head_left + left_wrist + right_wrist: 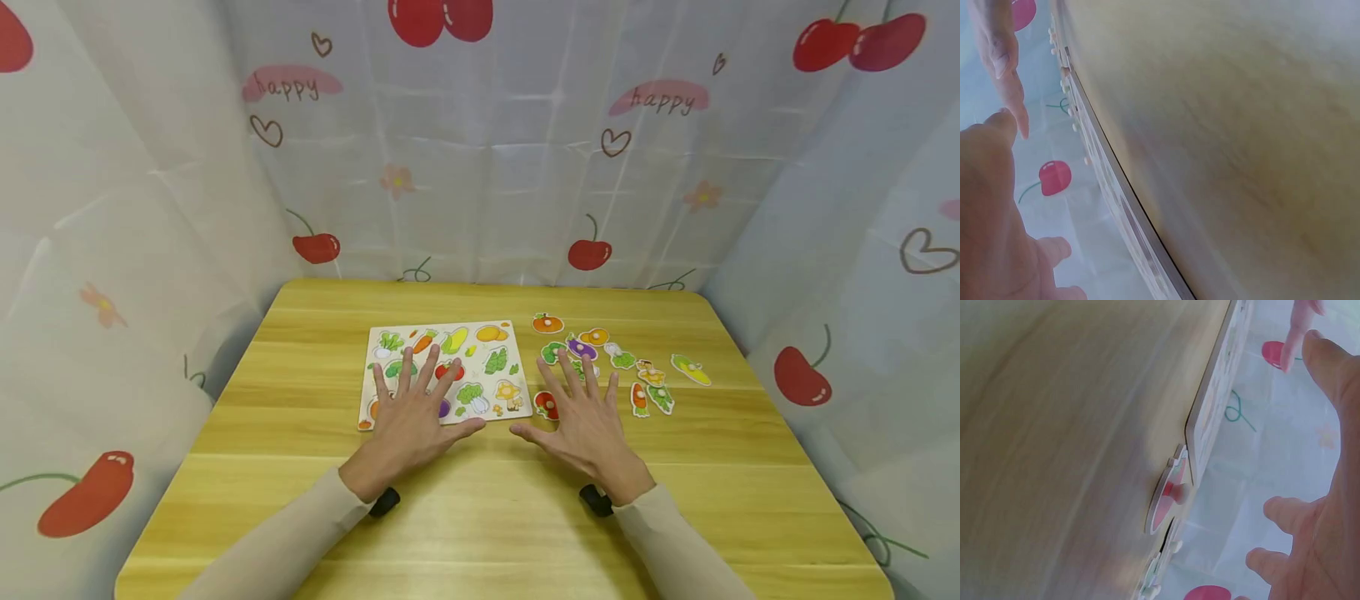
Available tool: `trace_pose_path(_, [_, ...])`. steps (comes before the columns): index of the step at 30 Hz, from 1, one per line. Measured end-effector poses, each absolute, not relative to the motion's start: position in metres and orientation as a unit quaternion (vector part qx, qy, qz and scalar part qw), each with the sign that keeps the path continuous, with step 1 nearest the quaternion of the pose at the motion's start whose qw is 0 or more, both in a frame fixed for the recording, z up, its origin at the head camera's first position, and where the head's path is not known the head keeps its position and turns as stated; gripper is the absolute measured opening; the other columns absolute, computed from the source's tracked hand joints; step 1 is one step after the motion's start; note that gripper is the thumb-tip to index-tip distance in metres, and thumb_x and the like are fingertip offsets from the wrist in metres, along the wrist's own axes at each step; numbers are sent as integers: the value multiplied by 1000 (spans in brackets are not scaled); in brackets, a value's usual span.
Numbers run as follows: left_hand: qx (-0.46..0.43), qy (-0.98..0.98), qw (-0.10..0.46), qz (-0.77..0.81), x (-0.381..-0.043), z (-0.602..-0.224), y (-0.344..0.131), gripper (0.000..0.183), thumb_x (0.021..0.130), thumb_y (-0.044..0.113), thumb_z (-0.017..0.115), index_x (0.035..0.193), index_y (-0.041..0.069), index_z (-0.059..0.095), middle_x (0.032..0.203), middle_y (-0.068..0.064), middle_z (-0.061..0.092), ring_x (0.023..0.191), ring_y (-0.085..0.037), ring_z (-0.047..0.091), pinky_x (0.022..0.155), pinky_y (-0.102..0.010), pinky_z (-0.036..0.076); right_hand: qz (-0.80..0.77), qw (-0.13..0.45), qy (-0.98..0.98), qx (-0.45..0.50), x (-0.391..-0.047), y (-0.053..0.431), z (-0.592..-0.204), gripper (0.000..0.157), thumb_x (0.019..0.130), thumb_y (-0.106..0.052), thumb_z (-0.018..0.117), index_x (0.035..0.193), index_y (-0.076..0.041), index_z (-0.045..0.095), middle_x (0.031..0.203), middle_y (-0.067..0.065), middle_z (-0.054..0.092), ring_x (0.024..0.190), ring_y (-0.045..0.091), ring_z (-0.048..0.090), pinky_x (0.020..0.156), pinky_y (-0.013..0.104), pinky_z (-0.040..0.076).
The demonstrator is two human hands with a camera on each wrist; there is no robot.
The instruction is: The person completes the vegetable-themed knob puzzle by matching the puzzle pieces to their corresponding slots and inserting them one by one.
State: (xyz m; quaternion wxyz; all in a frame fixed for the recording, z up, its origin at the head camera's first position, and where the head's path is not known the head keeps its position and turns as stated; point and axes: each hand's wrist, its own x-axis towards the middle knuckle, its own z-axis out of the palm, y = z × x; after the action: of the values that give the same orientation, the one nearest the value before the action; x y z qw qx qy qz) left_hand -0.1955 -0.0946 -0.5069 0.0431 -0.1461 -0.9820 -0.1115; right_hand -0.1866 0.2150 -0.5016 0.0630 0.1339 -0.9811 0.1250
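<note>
My left hand (411, 423) hovers with spread fingers over the lower left part of a white vegetable puzzle board (442, 333). Its fingers hide some of the printed pictures. Spread in the same way, my right hand (588, 425) is above the table just right of the board. A tomato piece (546, 406) lies beside its thumb and index finger; in the right wrist view this tomato piece (1166, 500) shows a round peg and lies against the board's edge (1192, 440). Both wrist views show the hands raised off the table, holding nothing.
Loose pegged pieces lie right of the board, among them a pumpkin (548, 324), an eggplant (582, 348), a corn (691, 369), a carrot (639, 400) and a mushroom (650, 373). The wooden table (480, 517) is bordered by cherry-print curtains (480, 192) at the back and sides.
</note>
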Motion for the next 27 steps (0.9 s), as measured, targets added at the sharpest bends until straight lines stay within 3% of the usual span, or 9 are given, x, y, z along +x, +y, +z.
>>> trace_pose_path(8, [-132,-983,31,-121,-197,-509,-97,112,97,102,49,187,38,29,199,-6,9,184,-51,2,136,-94,-2,122,61,-982,134,-186,214,-500,117,95,-90,69,187,-28,30,198,13,18,183,53,8,137,92,3])
trace_pose_path(15, [-122,-983,20,-138,-196,-512,-105,110,98,98,55,186,35,32,198,-10,14,184,-53,5,137,-92,-3,119,57,-980,148,-185,209,-502,111,100,-86,68,185,-25,36,196,15,26,182,54,15,139,90,7])
trace_pose_path(27, [-82,-984,-39,-154,-195,-517,-139,106,105,88,57,186,24,33,197,-17,16,181,-59,7,135,-95,0,101,-11,-972,214,-178,201,-504,94,107,-80,66,180,-25,48,192,9,37,181,52,24,141,87,10])
